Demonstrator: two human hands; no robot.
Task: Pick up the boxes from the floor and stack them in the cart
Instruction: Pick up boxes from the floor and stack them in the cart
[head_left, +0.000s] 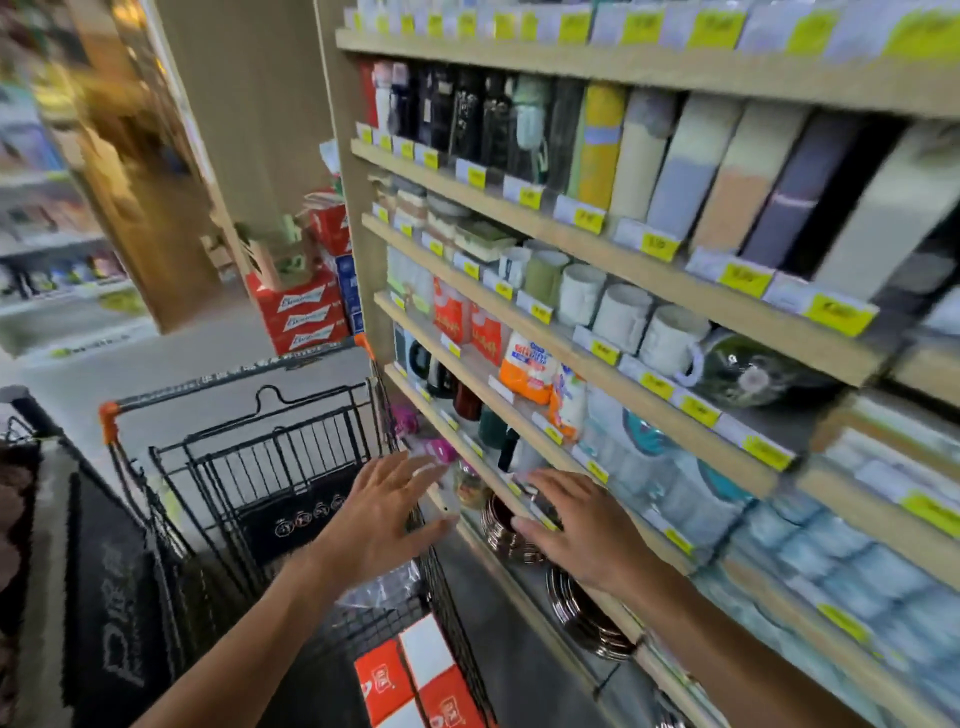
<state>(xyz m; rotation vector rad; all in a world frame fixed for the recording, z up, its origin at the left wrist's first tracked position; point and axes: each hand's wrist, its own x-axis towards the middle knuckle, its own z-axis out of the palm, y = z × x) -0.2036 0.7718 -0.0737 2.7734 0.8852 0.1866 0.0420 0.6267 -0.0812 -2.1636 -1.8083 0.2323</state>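
A black wire shopping cart (291, 457) with orange corner caps stands in the aisle below me. Orange-and-white boxes (415, 675) lie inside it at the near end, next to a clear plastic bag (384, 587). My left hand (384, 514) hovers over the cart's right rim, fingers spread and holding nothing. My right hand (576, 525) is stretched out flat beside the lower shelf edge, also holding nothing. No box on the floor is visible in this view.
A tall wooden shelf unit (597, 332) with mugs, bottles and packets runs along the right, close to the cart. Stacked red cartons (301, 312) stand at the aisle's far end. Dark mats (114, 597) hang at the left. Metal bowls (587, 613) sit on the low shelf.
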